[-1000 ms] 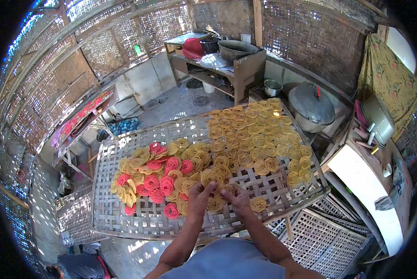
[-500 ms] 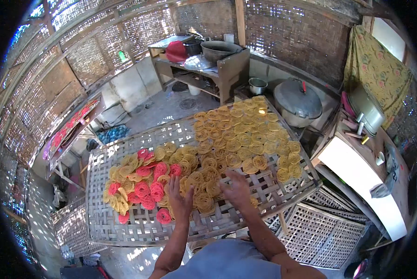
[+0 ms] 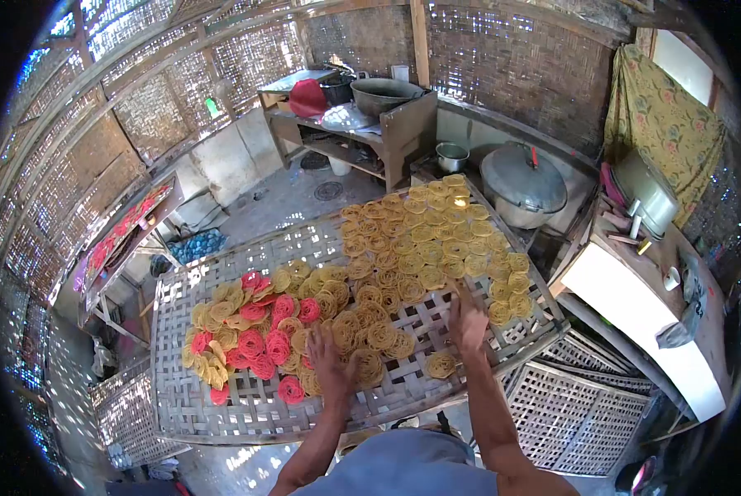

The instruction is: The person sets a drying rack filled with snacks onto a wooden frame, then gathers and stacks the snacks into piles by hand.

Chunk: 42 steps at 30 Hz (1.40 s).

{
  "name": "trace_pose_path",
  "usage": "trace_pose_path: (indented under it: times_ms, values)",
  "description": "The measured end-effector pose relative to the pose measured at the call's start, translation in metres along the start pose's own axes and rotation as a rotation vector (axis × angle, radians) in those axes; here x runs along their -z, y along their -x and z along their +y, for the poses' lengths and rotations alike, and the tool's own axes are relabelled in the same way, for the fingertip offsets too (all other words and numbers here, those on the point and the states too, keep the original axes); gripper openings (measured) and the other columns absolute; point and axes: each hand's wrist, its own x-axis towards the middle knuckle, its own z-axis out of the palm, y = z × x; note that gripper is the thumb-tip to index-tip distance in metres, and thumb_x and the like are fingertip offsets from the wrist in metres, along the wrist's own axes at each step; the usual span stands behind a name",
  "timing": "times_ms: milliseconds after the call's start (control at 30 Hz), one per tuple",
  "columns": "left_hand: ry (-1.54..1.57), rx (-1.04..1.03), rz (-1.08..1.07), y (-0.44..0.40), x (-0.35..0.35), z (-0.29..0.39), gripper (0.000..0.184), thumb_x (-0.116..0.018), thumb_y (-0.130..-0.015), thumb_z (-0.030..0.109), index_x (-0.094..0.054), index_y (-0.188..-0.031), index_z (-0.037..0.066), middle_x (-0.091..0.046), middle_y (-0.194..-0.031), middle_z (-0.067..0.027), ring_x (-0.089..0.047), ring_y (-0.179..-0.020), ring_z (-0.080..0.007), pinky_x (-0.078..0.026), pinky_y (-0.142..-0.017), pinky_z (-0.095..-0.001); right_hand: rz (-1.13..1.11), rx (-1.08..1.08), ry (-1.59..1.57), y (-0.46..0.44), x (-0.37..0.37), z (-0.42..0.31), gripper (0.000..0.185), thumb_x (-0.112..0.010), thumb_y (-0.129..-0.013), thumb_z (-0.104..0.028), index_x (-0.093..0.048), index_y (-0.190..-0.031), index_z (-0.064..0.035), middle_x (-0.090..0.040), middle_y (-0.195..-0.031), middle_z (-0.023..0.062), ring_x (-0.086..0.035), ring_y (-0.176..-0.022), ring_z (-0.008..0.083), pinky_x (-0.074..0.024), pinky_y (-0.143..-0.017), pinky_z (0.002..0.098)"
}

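Observation:
Yellow coiled cracker rounds point(image 3: 378, 335), noodle-like in look, lie loosely heaped with pink ones point(image 3: 263, 368) on a woven bamboo rack point(image 3: 221, 413). My left hand point(image 3: 329, 364) rests at the right edge of this heap, fingers spread over the yellow rounds. Flat rows of yellow rounds point(image 3: 420, 236) cover the rack's far right part. At the near edge of those rows is my right hand point(image 3: 469, 321), its fingers stretched forward; any round beneath them is hidden. One single yellow round point(image 3: 441, 364) lies apart, to the left of my right wrist.
A large lidded pot point(image 3: 523, 186) and a small metal pot point(image 3: 451, 155) stand beyond the rack. A wide pan point(image 3: 383, 95) sits on a wooden stand at the back. More bamboo racks point(image 3: 581, 413) lean low at the right, below a cluttered table point(image 3: 635, 273).
My right hand has moved right and slightly forward, to the near edge of the rows. My left hand has shifted slightly right and nearer my body. Two yellow rounds at the rows' edge no longer show.

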Motion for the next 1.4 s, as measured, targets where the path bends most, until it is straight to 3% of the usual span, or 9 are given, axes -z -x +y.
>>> trace_pose_path:
  times_ms: [133, 267, 367, 533, 733, 933, 1033, 1233, 1400]
  values:
    - [0.225, -0.053, 0.088, -0.008, 0.006, 0.025, 0.083, -0.079, -0.080, 0.020, -0.037, -0.150, 0.005, -0.032, -0.157, -0.0203, -0.025, -0.148, -0.0377, -0.022, -0.119, -0.0488, 0.135, -0.197, -0.467, 0.019, 0.008, -0.015, 0.026, -0.051, -0.097, -0.008, -0.062, -0.119, -0.0004, -0.068, -0.101, 0.0152, -0.067, -0.089, 0.0269, -0.0545, -0.074, 0.0344]
    - [0.379, -0.057, -0.062, -0.026, 0.009, 0.061, 0.082, -0.079, -0.082, 0.021, -0.036, -0.149, 0.002, -0.040, -0.152, -0.0214, -0.036, -0.142, -0.0355, -0.029, -0.117, -0.0440, 0.188, -0.328, -0.744, 0.023, 0.003, -0.006, 0.024, -0.051, -0.099, -0.008, -0.061, -0.119, -0.0011, -0.067, -0.103, 0.0089, -0.067, -0.089, 0.0216, -0.0560, -0.068, 0.0310]
    - [0.556, 0.065, -0.192, -0.032, 0.006, 0.075, 0.080, -0.078, -0.084, 0.020, -0.035, -0.149, 0.000, -0.044, -0.149, -0.0210, -0.042, -0.139, -0.0315, -0.034, -0.114, -0.0409, 0.069, -0.614, -1.320, 0.016, 0.021, -0.022, 0.024, -0.054, -0.098, -0.011, -0.060, -0.120, -0.0023, -0.067, -0.104, 0.0086, -0.067, -0.087, 0.0196, -0.0581, -0.067, 0.0316]
    - [1.182, 0.422, -0.305, -0.045, -0.008, 0.088, 0.059, -0.072, -0.092, 0.020, -0.047, -0.141, -0.002, -0.059, -0.133, -0.0142, -0.058, -0.119, -0.0197, -0.049, -0.098, -0.0333, -0.269, -0.667, -1.379, 0.028, 0.039, -0.071, 0.024, -0.058, -0.099, -0.016, -0.062, -0.119, -0.0035, -0.065, -0.107, 0.0064, -0.065, -0.092, 0.0166, -0.0561, -0.074, 0.0312]
    - [1.009, 0.593, -0.291, -0.036, 0.013, 0.097, 0.028, -0.068, -0.095, 0.022, -0.070, -0.108, -0.003, -0.071, -0.093, -0.0023, -0.063, -0.082, -0.0094, -0.051, -0.076, -0.0272, -0.455, -0.674, -1.281, 0.052, 0.020, -0.084, 0.028, -0.070, -0.090, -0.010, -0.063, -0.115, -0.0006, -0.068, -0.103, 0.0050, -0.063, -0.088, 0.0125, -0.0519, -0.082, 0.0283]
    - [1.154, 0.817, -0.208, -0.022, -0.011, 0.045, 0.028, -0.070, -0.093, 0.023, -0.070, -0.110, 0.000, -0.071, -0.093, -0.0010, -0.063, -0.085, -0.0090, -0.051, -0.077, -0.0263, -0.355, -0.466, -1.446, 0.050, 0.021, -0.097, 0.035, -0.074, -0.090, -0.022, -0.066, -0.116, -0.0001, -0.069, -0.102, 0.0048, -0.064, -0.089, 0.0122, -0.0525, -0.081, 0.0286]
    - [0.993, 0.707, -0.152, -0.025, 0.009, 0.045, 0.033, -0.072, -0.092, 0.025, -0.069, -0.112, -0.002, -0.071, -0.101, -0.0067, -0.064, -0.094, -0.0149, -0.050, -0.087, -0.0295, -0.458, -0.438, -1.178, 0.040, 0.012, -0.099, 0.038, -0.074, -0.090, -0.024, -0.064, -0.118, 0.0010, -0.069, -0.108, 0.0097, -0.065, -0.096, 0.0173, -0.0532, -0.084, 0.0314]
    - [0.185, 0.067, 0.112, -0.030, 0.013, 0.009, 0.051, -0.078, -0.085, 0.028, -0.062, -0.126, 0.002, -0.053, -0.138, -0.0221, -0.046, -0.132, -0.0374, -0.037, -0.110, -0.0460, -0.337, 0.205, -0.144, 0.058, 0.009, -0.086, 0.062, -0.079, -0.079, -0.030, -0.058, -0.130, -0.0008, -0.062, -0.123, 0.0149, -0.059, -0.112, 0.0303, -0.0456, -0.099, 0.0412]
    - [-0.181, 0.108, -0.112, -0.006, 0.006, -0.020, 0.086, -0.080, -0.078, 0.044, -0.042, -0.147, 0.010, -0.030, -0.158, -0.0172, -0.020, -0.148, -0.0385, -0.019, -0.119, -0.0520, -0.516, -0.024, 0.221, 0.082, 0.054, -0.053, 0.071, -0.083, -0.071, -0.038, -0.057, -0.132, -0.0118, -0.056, -0.133, 0.0131, -0.048, -0.126, 0.0341, -0.0406, -0.103, 0.0511]
